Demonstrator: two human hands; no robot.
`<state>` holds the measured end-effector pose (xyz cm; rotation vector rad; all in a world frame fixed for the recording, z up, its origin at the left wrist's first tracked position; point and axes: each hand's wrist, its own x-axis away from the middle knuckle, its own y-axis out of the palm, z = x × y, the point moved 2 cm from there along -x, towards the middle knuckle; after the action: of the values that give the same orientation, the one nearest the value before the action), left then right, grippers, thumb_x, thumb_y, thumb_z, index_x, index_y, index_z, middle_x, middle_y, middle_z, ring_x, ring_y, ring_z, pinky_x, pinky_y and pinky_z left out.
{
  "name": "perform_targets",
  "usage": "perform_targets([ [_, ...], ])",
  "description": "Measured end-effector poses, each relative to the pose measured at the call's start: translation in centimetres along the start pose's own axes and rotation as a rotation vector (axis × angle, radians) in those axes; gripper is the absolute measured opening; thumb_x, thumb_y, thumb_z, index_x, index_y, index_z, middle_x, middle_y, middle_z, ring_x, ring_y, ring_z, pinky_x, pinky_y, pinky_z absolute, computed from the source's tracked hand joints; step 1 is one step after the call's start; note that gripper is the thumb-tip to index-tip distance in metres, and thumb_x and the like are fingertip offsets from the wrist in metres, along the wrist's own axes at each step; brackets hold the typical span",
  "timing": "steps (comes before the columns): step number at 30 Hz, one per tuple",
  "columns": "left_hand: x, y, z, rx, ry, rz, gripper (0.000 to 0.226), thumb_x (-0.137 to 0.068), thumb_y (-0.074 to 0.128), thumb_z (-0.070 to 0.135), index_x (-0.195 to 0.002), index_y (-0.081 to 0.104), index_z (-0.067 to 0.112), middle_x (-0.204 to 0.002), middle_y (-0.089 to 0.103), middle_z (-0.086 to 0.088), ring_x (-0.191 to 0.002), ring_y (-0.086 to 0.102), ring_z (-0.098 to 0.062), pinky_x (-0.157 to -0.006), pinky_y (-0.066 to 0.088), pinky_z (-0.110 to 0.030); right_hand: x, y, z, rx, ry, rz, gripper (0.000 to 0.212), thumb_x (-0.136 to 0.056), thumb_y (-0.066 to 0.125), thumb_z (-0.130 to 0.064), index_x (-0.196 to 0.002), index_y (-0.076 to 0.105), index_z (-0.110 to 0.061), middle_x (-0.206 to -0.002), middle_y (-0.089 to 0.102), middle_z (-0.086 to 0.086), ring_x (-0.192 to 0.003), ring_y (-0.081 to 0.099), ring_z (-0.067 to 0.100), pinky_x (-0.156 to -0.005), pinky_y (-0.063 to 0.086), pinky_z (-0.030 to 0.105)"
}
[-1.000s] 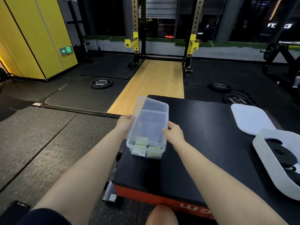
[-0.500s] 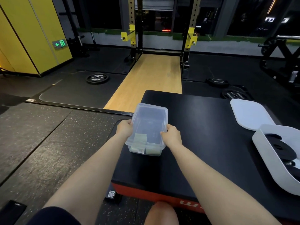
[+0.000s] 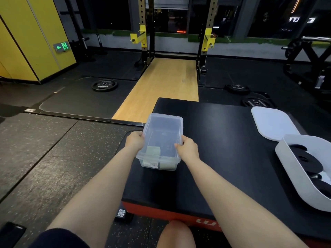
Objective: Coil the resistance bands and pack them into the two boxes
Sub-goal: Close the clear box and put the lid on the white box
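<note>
- The black padded platform (image 3: 223, 149) is filling the centre and right of the frame, and everything for the task is sitting on it.
- The white tub (image 3: 293, 169) is lying at the right edge with coiled black bands (image 3: 308, 161) inside, its lid off; the white lid (image 3: 272, 122) is resting flat just above it in the frame.
- The clear plastic box (image 3: 161, 142) is standing near the platform's left edge, at the middle of the frame, with its lid on and pale green rolled bands (image 3: 153, 151) showing through its near end.
- The left hand (image 3: 134, 140) is gripping the box's left rim, fingers curled over the edge.
- The right hand (image 3: 188, 149) is gripping the right rim opposite, thumb lying on the lid.
- Both hands appear to be pressing the lid down to seat it.
- The box is likely handling as light, stiff and somewhat smooth, so holding it at the two long rims, as now, is looking safest; thin clear plastic may be flexing under a hard squeeze.
- The bands are probably soft and springy, so coils may be trying to unwind unless packed snugly.
</note>
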<state>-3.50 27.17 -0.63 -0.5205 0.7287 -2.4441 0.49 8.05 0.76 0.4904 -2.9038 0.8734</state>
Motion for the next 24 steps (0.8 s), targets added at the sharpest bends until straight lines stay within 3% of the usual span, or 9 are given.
perform_targets([
  [7,0.6,1.9,1.1,-0.002,0.006,-0.012,0.023,-0.097,0.034,0.014,-0.080,0.050,0.016,-0.080,0.046,-0.007,-0.072,0.033,-0.020,-0.059,0.026,-0.027,-0.6,-1.7,0.8,0.072,0.021,0.042,0.033,-0.094,0.047,-0.010,-0.125,0.056,-0.015,-0.113,0.064,0.008,-0.088,0.057,0.021,-0.068,0.046,0.028],
  [11,0.8,2.5,1.6,-0.043,0.011,-0.007,0.035,-0.097,0.033,0.011,-0.064,0.033,0.025,-0.082,0.044,-0.006,-0.074,0.034,-0.019,-0.058,0.025,-0.028,-0.5,-2.0,1.2,0.077,0.026,0.086,0.032,-0.094,0.045,-0.011,-0.124,0.056,-0.014,-0.110,0.064,0.008,-0.087,0.059,0.024,-0.070,0.052,0.033],
  [15,1.4,2.8,2.3,-0.054,0.024,-0.018,0.027,-0.097,0.033,0.010,-0.071,0.040,0.013,-0.069,0.037,-0.004,-0.060,0.026,-0.016,-0.053,0.021,-0.026,-0.4,-2.4,1.6,0.063,0.039,0.136,0.031,-0.094,0.046,-0.013,-0.123,0.057,-0.014,-0.109,0.065,0.006,-0.092,0.062,0.027,-0.077,0.055,0.037],
  [20,2.0,3.3,2.9,-0.048,0.066,-0.013,0.025,-0.097,0.034,0.009,-0.074,0.045,0.008,-0.064,0.038,-0.001,-0.055,0.029,-0.014,-0.051,0.024,-0.024,-0.6,-2.9,2.1,0.070,0.044,0.159,0.032,-0.094,0.047,-0.016,-0.124,0.057,-0.020,-0.105,0.066,0.005,-0.087,0.062,0.026,-0.069,0.052,0.032],
  [24,2.3,3.4,3.4,-0.085,0.077,-0.002,0.034,-0.096,0.034,0.007,-0.062,0.034,0.011,-0.061,0.035,0.000,-0.053,0.028,-0.013,-0.049,0.022,-0.024,-0.5,-3.1,2.2,0.081,0.031,0.157,0.030,-0.095,0.048,-0.017,-0.123,0.058,-0.020,-0.102,0.067,0.006,-0.086,0.062,0.027,-0.068,0.051,0.032],
])
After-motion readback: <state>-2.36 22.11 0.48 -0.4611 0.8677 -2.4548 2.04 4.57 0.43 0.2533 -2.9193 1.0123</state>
